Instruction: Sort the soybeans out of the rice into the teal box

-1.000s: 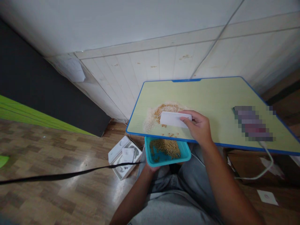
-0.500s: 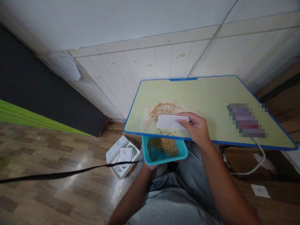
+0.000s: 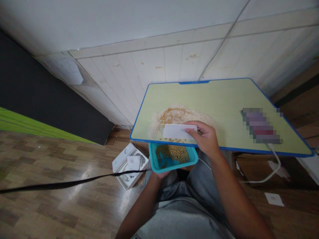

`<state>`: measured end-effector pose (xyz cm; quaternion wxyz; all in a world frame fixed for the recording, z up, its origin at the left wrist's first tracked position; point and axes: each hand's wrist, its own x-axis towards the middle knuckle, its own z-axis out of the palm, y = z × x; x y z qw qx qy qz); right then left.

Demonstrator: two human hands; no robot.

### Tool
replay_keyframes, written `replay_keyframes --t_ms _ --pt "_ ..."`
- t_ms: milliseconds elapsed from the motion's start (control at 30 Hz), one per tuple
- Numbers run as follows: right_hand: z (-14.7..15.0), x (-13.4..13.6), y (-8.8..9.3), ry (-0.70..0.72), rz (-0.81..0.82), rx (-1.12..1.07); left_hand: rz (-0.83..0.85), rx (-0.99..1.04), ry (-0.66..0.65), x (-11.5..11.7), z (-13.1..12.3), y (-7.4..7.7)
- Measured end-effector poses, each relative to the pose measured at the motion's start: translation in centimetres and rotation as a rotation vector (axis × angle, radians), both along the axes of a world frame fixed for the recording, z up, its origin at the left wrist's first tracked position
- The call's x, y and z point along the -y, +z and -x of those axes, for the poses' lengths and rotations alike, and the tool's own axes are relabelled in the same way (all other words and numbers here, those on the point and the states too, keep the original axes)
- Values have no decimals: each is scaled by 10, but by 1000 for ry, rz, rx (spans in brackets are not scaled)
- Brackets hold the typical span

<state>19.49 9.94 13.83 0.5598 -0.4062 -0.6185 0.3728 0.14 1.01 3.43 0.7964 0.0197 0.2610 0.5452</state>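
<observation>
My right hand (image 3: 205,135) is closed on one end of a flat white scraper (image 3: 175,131), held on edge near the front of the table (image 3: 229,99). Behind the scraper spreads a heap of white rice grains (image 3: 196,116) mixed with yellow soybeans (image 3: 169,114). Some loose beans lie between the scraper and the table's blue front edge. Just below that edge, my left hand (image 3: 163,174) supports a turquoise plastic basket (image 3: 174,167) from underneath; most of its fingers are hidden. More soybeans (image 3: 174,152) lie inside the basket.
A pixelated, phone-like object (image 3: 260,126) with a white cable (image 3: 277,166) lies at the table's right. An opened white box (image 3: 131,166) sits on the floor at left, crossed by a black strap (image 3: 74,183). The wall (image 3: 149,66) stands behind the table.
My right hand and the scraper have shifted slightly left and toward the front edge. The loose beans now lie closer to that edge. My left hand still supports the basket.
</observation>
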Motion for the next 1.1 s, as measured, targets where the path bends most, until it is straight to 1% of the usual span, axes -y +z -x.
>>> replay_keyframes --t_ms 133,233,367,433,533,633,733,867,967,1033,1100 --pt "1 3 1 1 8 3 105 18 44 -1 -3 5" --pt "-1 5 1 29 10 10 124 19 41 -2 -4 11" --pt "-1 10 1 58 20 0 112 -19 30 -2 -3 14" --pt "1 12 1 18 11 -17 101 -29 39 -2 -2 16" --pt "6 14 1 -79 -15 -25 103 -35 31 -1 -2 20" --pt "15 13 2 -98 -27 -4 100 -24 22 1 1 22" --pt "24 11 2 -66 -52 7 98 9 19 3 6 17" --pt "30 10 3 -4 -95 4 107 50 -2 2 13 2" --pt "29 12 3 55 -111 20 115 53 0 0 17 -6" --pt "26 14 3 35 -107 25 107 48 0 0 18 -8" --pt "22 17 2 -46 -100 15 105 37 9 0 18 -11"
